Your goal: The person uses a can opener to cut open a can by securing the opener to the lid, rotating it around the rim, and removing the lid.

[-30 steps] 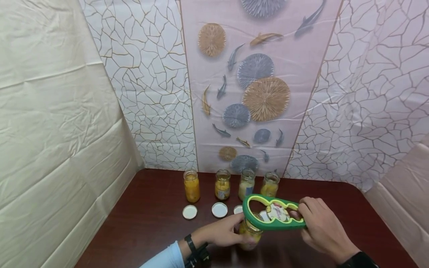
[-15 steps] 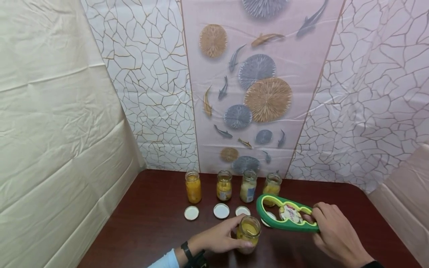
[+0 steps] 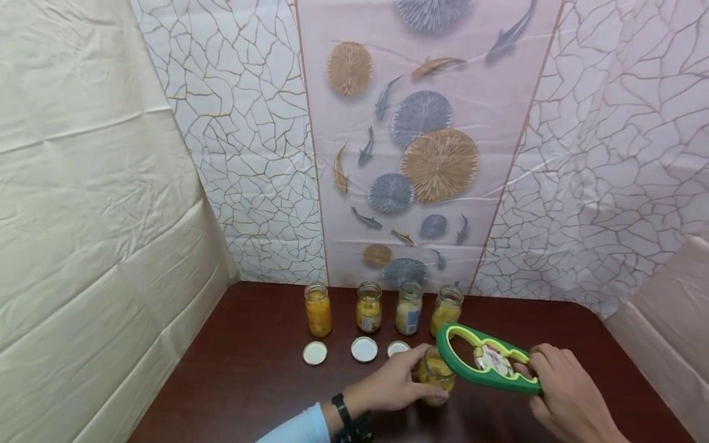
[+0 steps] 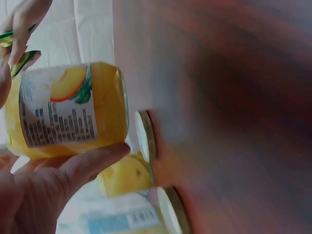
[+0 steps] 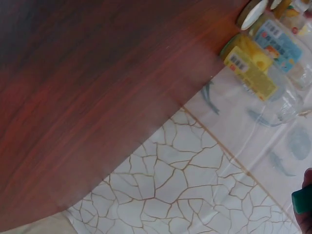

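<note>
In the head view my left hand grips a lidless glass jar of yellow fruit, thumb and fingers curled round its side. Its printed fruit label faces the left wrist camera. My right hand holds a green multi-hole jar opener by its right end. A patterned lid sits within the opener's middle. The opener's far left end overlaps the jar's right rim in view; whether they touch I cannot tell. Only a green end piece of the opener shows in the right wrist view.
Along the table's back stand several lidless jars, among them an orange-filled jar and a blue-labelled jar. Before them lie white lids, including a left lid and a middle lid. A patterned cloth hangs behind the dark table.
The opener and its lid have moved right, away from above the jar, uncovering the mouth. My left hand has carried the jar a little to the right.
</note>
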The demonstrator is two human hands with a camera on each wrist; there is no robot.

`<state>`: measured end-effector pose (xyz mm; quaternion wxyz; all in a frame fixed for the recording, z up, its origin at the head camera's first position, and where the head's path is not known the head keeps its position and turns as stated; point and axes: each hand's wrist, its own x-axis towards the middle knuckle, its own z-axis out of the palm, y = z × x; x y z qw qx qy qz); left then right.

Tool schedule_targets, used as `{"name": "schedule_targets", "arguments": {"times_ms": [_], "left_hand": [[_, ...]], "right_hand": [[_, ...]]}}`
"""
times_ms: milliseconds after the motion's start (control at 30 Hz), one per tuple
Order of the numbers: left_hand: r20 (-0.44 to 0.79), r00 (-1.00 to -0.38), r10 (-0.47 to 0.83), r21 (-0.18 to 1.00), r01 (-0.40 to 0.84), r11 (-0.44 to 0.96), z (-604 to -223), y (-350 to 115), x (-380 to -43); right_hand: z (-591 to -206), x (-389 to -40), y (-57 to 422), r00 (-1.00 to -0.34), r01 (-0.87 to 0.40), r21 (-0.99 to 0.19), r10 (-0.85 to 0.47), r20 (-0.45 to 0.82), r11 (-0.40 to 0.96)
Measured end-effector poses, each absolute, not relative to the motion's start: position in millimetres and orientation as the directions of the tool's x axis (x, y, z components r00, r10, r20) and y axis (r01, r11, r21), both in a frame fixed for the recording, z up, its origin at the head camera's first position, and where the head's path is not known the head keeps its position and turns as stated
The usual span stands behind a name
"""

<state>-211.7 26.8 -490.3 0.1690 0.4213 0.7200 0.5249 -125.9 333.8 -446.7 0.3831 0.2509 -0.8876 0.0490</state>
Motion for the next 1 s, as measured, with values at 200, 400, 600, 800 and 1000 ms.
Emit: {"name": "schedule_targets", "arguments": {"times_ms": [200, 400, 600, 800, 1000], "left_hand": [[0.300, -0.580, 0.757, 0.796, 0.590, 0.136, -483.6, 64.9, -215.8], [0.289, -0.600, 0.746, 0.815, 0.563, 0.138, -483.2, 97.4, -226.8], [0.252, -0.628, 0.736, 0.861, 0.493, 0.126, -485.5, 122.3, -236.6], [0.238, -0.677, 0.696, 0.779, 0.561, 0.280, -509.9, 152.3, -263.9], [0.181, -0.732, 0.657, 0.824, 0.478, 0.305, -507.2, 165.8, -268.9]], "right_hand": [[-443.6, -117.6, 325.7, -0.581, -0.483, 0.097, -0.401, 0.708, 0.870], [-446.4, -113.0, 322.0, -0.598, -0.486, 0.092, -0.407, 0.690, 0.869], [-455.5, -108.6, 327.8, -0.605, -0.482, 0.104, -0.416, 0.679, 0.870], [-461.3, -104.7, 337.0, -0.586, -0.485, 0.114, -0.419, 0.694, 0.867], [-467.8, -92.7, 344.4, -0.662, -0.440, 0.086, -0.387, 0.642, 0.894]]}}
